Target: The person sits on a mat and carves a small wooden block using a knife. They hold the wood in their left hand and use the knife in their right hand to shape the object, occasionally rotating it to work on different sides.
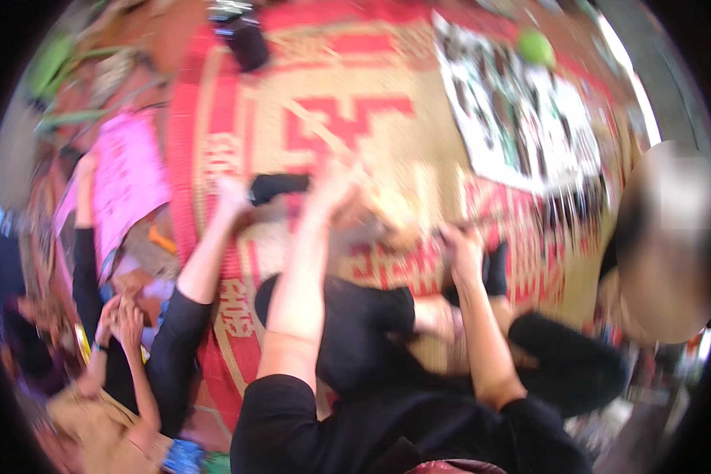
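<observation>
My left hand (338,188) is closed around a long pale stick (316,126), whose thin end points away from me, up and to the left. Past my fingers a wider tan shape (393,212) continues toward my right hand; blur hides whether it is one piece with the stick. My right hand (462,246), in front of my right leg, is closed on a thin dark tool (490,217). Its kind is lost in the blur. The two hands are apart, over the red and tan woven mat (355,47).
A white sheet (482,150) with many thin dark tools lies far right, a green ball-like thing (536,47) behind it. A dark jar (247,43) stands at the far left of the mat. Another person (126,379) sits at left beside pink sheeting (130,174); someone's head is at right.
</observation>
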### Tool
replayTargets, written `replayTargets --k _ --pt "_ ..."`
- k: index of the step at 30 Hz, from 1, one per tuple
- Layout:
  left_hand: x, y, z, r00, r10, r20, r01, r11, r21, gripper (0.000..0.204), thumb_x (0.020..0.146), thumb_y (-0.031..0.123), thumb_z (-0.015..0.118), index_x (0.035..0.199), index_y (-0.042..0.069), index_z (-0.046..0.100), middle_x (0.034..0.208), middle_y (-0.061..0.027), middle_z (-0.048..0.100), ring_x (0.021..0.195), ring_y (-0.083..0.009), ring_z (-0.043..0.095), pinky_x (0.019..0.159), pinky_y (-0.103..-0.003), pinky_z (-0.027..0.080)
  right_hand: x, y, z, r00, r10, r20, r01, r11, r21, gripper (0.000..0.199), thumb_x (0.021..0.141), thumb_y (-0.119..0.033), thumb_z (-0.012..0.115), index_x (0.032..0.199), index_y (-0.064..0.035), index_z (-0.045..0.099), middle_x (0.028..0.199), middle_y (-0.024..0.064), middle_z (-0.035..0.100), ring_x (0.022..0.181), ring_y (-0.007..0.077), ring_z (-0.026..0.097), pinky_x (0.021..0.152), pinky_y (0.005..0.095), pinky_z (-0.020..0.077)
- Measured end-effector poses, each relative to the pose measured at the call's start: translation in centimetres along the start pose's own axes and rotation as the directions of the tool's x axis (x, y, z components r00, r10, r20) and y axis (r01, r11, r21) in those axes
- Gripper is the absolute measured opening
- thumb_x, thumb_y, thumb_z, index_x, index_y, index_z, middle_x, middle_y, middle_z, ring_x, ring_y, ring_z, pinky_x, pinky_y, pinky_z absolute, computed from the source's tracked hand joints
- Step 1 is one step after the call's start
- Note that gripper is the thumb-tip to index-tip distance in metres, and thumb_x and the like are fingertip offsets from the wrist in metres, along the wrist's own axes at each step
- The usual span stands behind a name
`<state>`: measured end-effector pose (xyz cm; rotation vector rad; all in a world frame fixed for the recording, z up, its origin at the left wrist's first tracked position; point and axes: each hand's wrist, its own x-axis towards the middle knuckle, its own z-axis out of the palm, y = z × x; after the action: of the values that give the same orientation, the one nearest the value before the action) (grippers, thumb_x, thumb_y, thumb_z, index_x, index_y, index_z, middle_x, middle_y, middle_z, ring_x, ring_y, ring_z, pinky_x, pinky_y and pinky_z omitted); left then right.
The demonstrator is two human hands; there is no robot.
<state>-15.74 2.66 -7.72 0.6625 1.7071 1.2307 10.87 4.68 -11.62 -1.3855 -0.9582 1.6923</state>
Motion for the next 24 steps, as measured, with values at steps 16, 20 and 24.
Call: replayTargets --k 16,20,24 --pt "1.0 0.3 -0.3 0.956 0.179 0.231 -0.208 0.972 0.11 0.047 0.086 0.049 0.053 0.068 0.006 0.06 0.06 -0.005 0.058 0.059 -0.0151 0.056 0.059 -0.032 0.043 1.2 -3.9 2.2 0.984 -0.175 0.037 0.179 0.964 -0.199 0.007 0.077 0.002 0.064 0.079 -0.0024 0.058 0.067 0.0037 0.059 0.055 0.0111 0.055 0.051 0.0222 0.042" --pt "0.6 0.8 0.2 0.944 0.236 0.231 -0.27 0.954 0.132 0.049 0.086 0.052 0.052 0.067 0.007 0.059 0.06 -0.0055 0.057 0.058 -0.0161 0.056 0.058 -0.032 0.042 1.3 -5.0 0.8 0.983 -0.182 0.007 0.181 0.974 -0.133 0.009 0.077 0.004 0.063 0.08 -0.0024 0.057 0.071 0.0065 0.061 0.055 0.0134 0.056 0.053 0.0242 0.0466" --pt "0.3 1.5 -0.2 0.952 0.171 0.254 -0.21 0.969 0.133 0.051 0.086 0.053 0.051 0.065 0.007 0.058 0.058 -0.0064 0.056 0.057 -0.0178 0.056 0.058 -0.034 0.042 0.5 -6.0 1.6 0.994 -0.105 0.019 0.106 0.994 -0.019 0.012 0.077 0.006 0.063 0.079 -0.0022 0.055 0.075 0.0103 0.063 0.06 0.0167 0.062 0.055 0.026 0.0514"
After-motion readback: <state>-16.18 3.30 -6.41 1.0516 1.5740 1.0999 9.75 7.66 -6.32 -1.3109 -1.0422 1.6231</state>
